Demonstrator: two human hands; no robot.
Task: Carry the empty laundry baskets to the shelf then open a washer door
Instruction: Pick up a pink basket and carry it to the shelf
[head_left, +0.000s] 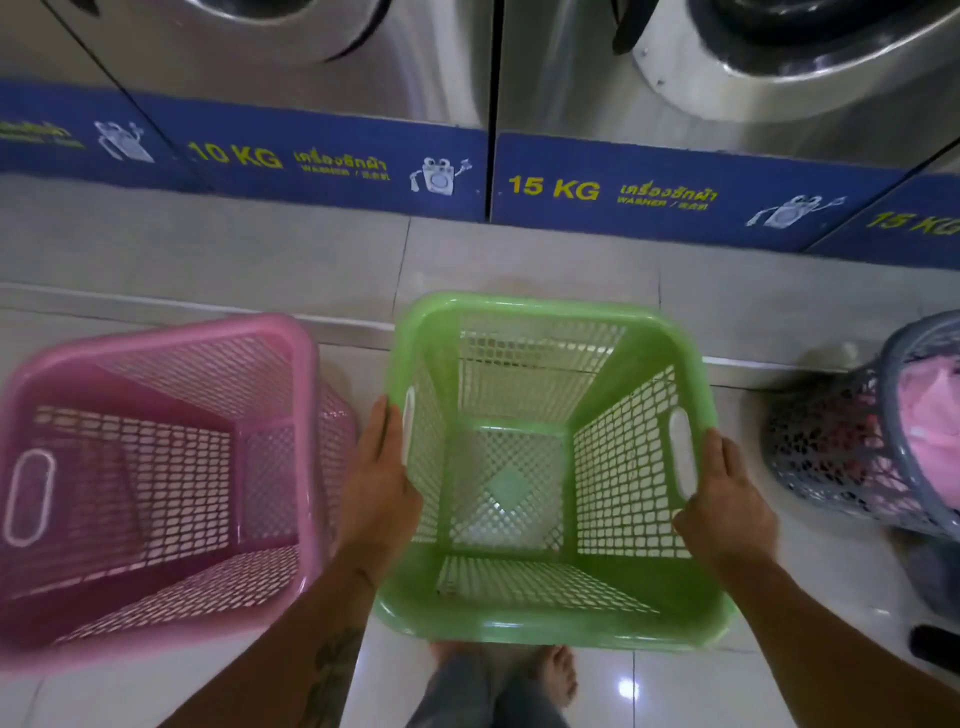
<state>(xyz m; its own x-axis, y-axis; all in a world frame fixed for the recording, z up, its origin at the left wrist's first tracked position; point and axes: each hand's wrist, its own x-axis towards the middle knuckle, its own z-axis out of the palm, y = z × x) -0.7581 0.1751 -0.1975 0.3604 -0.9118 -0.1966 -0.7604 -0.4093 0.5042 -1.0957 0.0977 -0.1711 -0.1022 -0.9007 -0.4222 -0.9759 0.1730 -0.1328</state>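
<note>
green basket (545, 467): empty, centre near, in front of the washers; whether it's lifted or on the floor, can't tell.
left hand (376, 478): flat against the green basket's left wall by the handle slot, fingers pointing away.
right hand (727, 499): pressed on the right wall beside the other handle slot; the basket is squeezed between both palms.
pink basket (150, 478): empty, just left of the green one, untouched.
grey basket (852, 441): far right, tipped, pink laundry inside, so probably not part of the carry.
washers (701, 104): 10 KG and 15 KG units along the far side; door state unclear.
progress: early. No shelf visible, baskets not delivered, washer door step not started.
</note>
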